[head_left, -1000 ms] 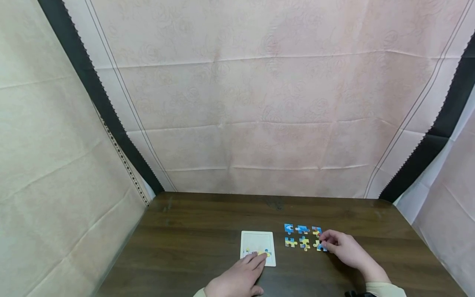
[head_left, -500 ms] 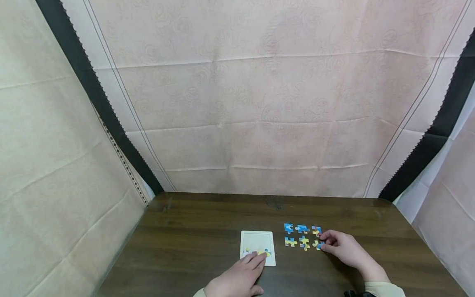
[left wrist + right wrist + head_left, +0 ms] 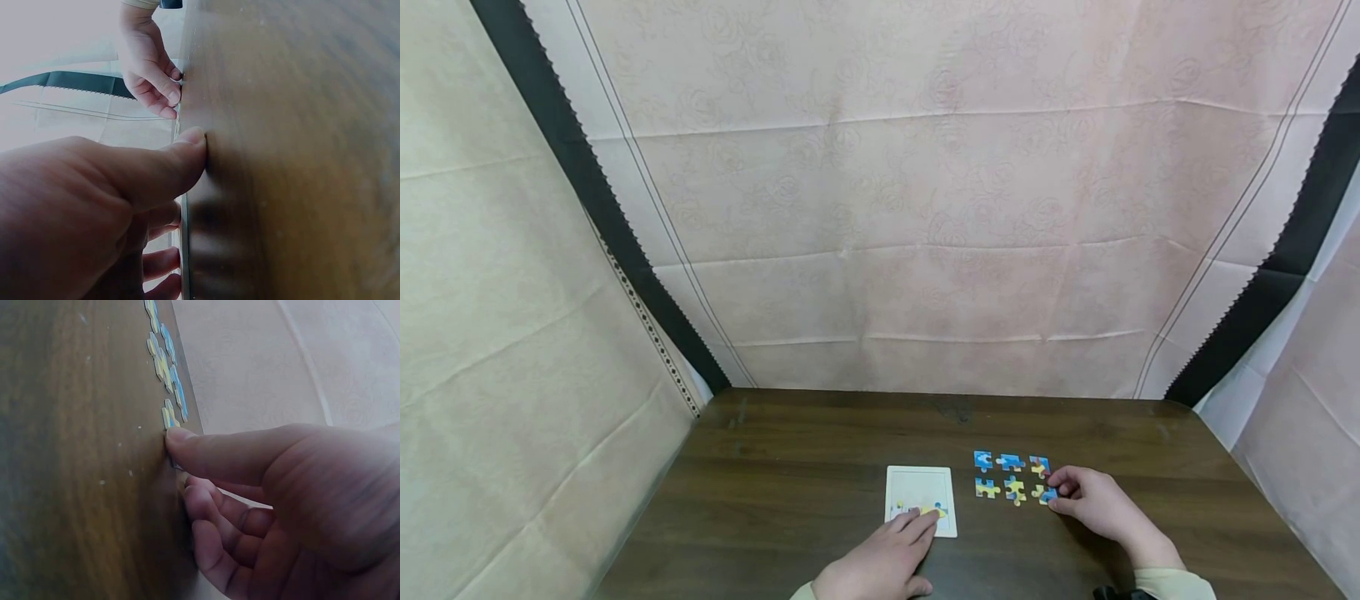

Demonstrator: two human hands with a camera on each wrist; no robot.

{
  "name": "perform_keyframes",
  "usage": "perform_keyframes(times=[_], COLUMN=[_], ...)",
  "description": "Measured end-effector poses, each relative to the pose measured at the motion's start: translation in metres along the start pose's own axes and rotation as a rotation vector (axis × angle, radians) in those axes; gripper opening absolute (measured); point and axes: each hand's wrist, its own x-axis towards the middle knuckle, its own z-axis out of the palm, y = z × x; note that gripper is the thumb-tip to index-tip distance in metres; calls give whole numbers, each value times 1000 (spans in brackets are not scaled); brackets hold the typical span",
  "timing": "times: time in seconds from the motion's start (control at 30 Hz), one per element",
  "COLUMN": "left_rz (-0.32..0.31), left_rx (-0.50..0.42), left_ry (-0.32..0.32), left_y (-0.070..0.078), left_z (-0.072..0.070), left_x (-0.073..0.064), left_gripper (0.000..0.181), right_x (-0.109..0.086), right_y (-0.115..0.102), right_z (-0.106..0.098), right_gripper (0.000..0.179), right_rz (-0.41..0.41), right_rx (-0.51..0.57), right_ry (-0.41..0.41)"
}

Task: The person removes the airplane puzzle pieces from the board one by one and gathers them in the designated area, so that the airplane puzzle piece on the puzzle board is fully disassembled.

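My left hand (image 3: 883, 557) lies flat, its fingertips on the lower part of a white puzzle tray (image 3: 919, 485). Yellow and blue puzzle pieces show along that part, partly covered by the fingers. To the right, several loose puzzle pieces (image 3: 1015, 492) lie in two rows on the table. My right hand (image 3: 1096, 502) pinches the lower right puzzle piece (image 3: 1041, 493), yellow and blue, between thumb and index finger, down at the table. In the right wrist view the thumb (image 3: 187, 444) sits at that piece's edge and the other fingers are curled; part of the piece is hidden.
The dark wooden table (image 3: 805, 467) reaches back to a pale patterned cloth wall (image 3: 925, 250). More cloth hangs at the left and right, with black strips (image 3: 602, 192) along the corners. A black device (image 3: 1123, 594) is at the right wrist.
The right thumb and fingers have shifted slightly at the lower right piece, which sits a touch further left. The left hand and the tray have stayed put.
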Motion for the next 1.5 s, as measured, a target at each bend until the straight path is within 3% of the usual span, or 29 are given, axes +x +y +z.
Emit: perform_keyframes(times=[1.2,1.33,1.5], left_rz=[-17,-4,0], left_rx=[-21,-5,2], left_ry=[-19,-2,5], left_y=[0,0,0], left_z=[1,2,1], left_x=[-1,-1,-2], left_gripper=[70,71,71], right_x=[-2,-7,-7], right_y=[-7,-17,-54], right_z=[-4,-8,6], right_gripper=[25,25,21], right_rz=[0,-44,-223], right_rx=[-10,-29,-29], right_ry=[-20,29,59])
